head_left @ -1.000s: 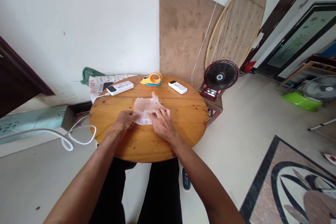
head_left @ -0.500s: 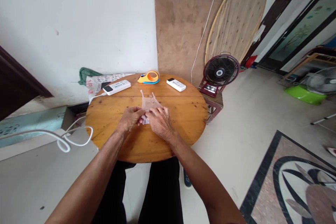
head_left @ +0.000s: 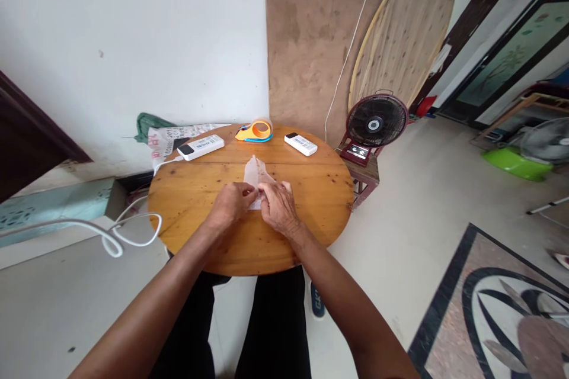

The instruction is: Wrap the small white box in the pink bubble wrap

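A thin, whitish plastic bag [head_left: 255, 173] lies on the round wooden table [head_left: 191, 189] between my hands, its narrow end pointing away from me. My left hand [head_left: 233, 201] pinches the bag's left side with thumb and forefinger. From the right, my right hand [head_left: 279, 204] has its fingers curled over the bag, the fingertips close to those of the left. Part of the bag is hidden under the right fingers. A white strip of it shows below the fingertips.
Toward the table's back stand an orange tape dispenser [head_left: 254, 131], a white power bank with a cable [head_left: 202, 147] on the left and another white power bank [head_left: 301, 144] on the right. A dark red fan [head_left: 376, 121] sits on a stool [head_left: 367, 174] beside the table.
Both hands have shifted slightly right and drawn closer together. The bag's two upright handle ends have come together into one narrow peak.
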Motion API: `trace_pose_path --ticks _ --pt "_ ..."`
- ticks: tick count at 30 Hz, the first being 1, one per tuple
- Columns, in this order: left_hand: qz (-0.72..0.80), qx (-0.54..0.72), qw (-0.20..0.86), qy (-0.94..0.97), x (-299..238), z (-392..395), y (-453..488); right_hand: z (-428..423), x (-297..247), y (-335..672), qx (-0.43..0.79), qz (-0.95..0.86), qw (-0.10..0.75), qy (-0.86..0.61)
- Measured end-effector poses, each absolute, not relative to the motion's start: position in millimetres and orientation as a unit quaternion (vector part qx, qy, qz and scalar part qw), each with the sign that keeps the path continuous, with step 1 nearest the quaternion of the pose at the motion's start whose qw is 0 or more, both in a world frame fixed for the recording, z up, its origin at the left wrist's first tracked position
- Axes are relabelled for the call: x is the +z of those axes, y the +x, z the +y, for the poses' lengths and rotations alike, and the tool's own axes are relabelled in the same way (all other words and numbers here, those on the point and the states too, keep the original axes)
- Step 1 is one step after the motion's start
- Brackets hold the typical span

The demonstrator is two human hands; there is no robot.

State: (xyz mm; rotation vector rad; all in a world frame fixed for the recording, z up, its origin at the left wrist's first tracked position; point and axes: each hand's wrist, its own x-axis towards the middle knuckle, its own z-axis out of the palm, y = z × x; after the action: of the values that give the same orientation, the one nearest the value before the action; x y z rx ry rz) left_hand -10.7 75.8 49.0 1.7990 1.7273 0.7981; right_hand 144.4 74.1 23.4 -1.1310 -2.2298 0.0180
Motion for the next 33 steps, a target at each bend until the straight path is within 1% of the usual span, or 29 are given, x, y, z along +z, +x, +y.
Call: trace_pose_path --ticks 3,6,8,11,14,16,18,23,26,29,33 --pt "0.646 0.23 0.129 0.716 45 73 -9 80 22 152 0.0 -0.816 0.355 -0.457" --pt "0.631 0.203 0.068 0.746 43 68 -8 87 21 163 -0.001 -0.75 0.397 -0.528" --pt "0.605 0.203 0.031 0.769 43 65 -9 92 20 168 0.018 -0.715 0.393 -0.578" --pt "0.566 0.199 -0.012 0.8 44 65 -9 94 20 169 0.062 -0.695 0.346 -0.627" --pt "0.547 0.191 -0.011 0.815 44 67 -9 93 22 167 0.109 -0.694 0.297 -0.647" --pt "0.545 0.191 -0.006 0.817 44 67 -10 93 24 166 0.133 -0.683 0.289 -0.657" --pt "0.548 0.188 -0.006 0.815 43 66 -10 94 24 167 0.147 -0.665 0.32 -0.658" --pt "0.551 0.183 -0.009 0.814 42 65 -10 102 16 172 0.176 -0.654 0.452 -0.581" --pt "0.55 0.195 -0.01 0.812 39 65 -9 108 8 173 0.19 -0.679 0.485 -0.517" --pt "0.541 0.227 -0.014 0.809 35 64 -10 111 4 174 0.198 -0.701 0.476 -0.493" --pt "0.512 0.287 -0.007 0.81 29 62 -13 111 3 174 0.214 -0.697 0.405 -0.551"
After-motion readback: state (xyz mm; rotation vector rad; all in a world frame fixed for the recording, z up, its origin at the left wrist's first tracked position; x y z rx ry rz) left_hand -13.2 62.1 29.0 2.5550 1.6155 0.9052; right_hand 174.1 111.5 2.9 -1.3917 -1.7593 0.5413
